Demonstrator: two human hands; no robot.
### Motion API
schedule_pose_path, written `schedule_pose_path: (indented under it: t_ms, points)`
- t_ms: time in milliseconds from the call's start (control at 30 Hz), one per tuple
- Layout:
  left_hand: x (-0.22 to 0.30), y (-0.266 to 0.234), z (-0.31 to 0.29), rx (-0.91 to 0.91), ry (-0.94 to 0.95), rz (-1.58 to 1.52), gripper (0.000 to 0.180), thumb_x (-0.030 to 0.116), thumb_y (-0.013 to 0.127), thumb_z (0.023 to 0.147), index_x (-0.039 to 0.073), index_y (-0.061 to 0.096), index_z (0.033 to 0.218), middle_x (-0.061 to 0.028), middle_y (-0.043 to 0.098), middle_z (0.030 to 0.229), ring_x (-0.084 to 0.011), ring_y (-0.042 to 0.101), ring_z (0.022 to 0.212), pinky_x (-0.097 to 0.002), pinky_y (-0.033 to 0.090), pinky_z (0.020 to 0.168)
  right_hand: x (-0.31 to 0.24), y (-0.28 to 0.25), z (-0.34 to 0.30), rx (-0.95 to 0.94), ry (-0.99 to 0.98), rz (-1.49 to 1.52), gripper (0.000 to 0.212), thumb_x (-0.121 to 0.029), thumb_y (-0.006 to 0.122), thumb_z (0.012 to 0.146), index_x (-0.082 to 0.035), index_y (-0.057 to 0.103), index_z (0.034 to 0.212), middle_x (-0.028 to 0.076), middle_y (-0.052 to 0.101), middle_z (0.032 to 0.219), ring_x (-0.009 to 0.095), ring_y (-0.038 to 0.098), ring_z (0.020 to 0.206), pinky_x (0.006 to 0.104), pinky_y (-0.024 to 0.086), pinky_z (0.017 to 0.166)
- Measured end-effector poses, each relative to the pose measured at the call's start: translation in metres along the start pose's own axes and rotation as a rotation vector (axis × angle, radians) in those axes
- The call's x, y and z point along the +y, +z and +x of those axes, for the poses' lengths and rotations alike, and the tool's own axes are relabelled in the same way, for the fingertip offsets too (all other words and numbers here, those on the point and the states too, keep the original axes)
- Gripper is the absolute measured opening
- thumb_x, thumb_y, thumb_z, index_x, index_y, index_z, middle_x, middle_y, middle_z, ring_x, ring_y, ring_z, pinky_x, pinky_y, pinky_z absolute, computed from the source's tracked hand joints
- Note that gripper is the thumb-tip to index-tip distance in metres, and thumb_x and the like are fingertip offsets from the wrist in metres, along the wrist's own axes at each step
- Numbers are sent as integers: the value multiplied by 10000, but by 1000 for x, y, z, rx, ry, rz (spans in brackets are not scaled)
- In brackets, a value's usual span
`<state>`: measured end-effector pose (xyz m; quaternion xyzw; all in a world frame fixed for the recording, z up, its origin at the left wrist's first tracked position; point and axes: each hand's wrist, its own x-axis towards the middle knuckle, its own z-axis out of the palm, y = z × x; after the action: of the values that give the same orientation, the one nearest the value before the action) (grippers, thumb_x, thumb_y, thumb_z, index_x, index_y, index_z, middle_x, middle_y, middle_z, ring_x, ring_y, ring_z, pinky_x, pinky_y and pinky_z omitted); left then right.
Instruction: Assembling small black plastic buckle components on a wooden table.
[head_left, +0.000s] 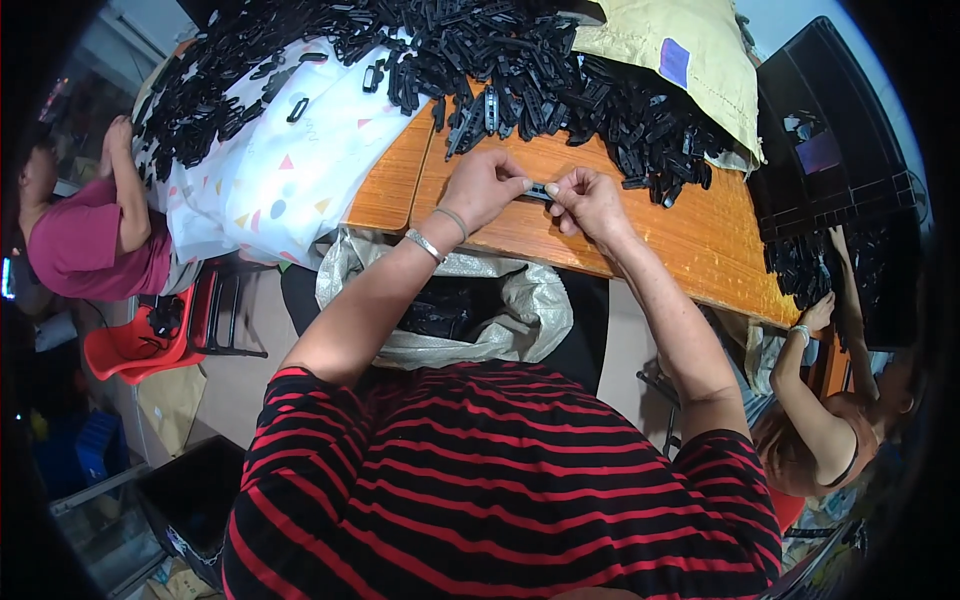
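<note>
Between my two hands, just above the wooden table, is a small narrow black plastic part. My left hand pinches one end of it between thumb and fingertips. The other end is gripped by my right hand, thumb against bent fingers. Its exact kind is too small to make out. Beyond my hands lies a large heap of similar black plastic parts. An open woven sack hangs below the table edge at my lap, with black parts inside.
A white patterned sheet covers the table's left side under more parts. A yellowish sack lies at the far right beside a large black bin. People work at left and right. A red chair stands at left.
</note>
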<state>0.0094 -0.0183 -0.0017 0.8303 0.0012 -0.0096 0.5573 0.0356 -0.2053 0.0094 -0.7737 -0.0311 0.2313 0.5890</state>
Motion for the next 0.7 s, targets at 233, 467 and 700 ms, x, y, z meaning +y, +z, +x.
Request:
schedule_pose_path:
  t_ms: [233,467,700]
  points:
    - [1,-3,5,-23,-51,196,198,170,736,755,-1,641,780,-72,638,688,-131,592,627,-278,481,606,-10,1,5,-18,68,-91,178,-135,643,879,-13,539,801,52,592,586,97,524,415,231,415,363]
    - [1,3,2,25,-23,289,198,189,717,765,15,623,773,-79,626,693,-164,593,633,-297,481,619,-10,8,-3,2,0,-180,194,-138,651,872,-20,532,775,65,591,588,107,523,412,234,408,359]
    - [-10,-43,-60,-205,70,218,146,128,689,787,2,627,824,-83,594,739,-148,567,650,-283,471,628,4,-44,-30,194,-200,-490,202,-185,693,818,-4,607,836,115,646,702,193,628,624,325,496,550]
